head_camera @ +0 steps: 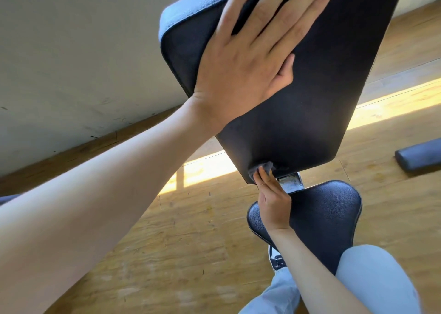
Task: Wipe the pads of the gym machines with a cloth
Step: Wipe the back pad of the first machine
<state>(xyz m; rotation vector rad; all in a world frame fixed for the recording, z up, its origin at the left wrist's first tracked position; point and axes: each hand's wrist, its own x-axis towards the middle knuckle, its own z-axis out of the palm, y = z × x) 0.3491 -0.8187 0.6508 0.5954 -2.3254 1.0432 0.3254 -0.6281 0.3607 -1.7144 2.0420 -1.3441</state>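
Here, the black back pad (298, 94) of a gym bench is braced by the left hand (248, 58), which is laid flat on its upper part with the fingers straight and spread, nothing being held. At the pad's lower edge a small grey cloth (261, 168) is pressed against the upholstery by the right hand (274, 204), whose fingers are extended upward onto the cloth. Just below, the black seat pad (327, 213) is seen, partly overlapped by the right wrist. A wooden floor (186, 230) is lit by a sunlit band, and another dark pad (420, 156) lies on it at the right.
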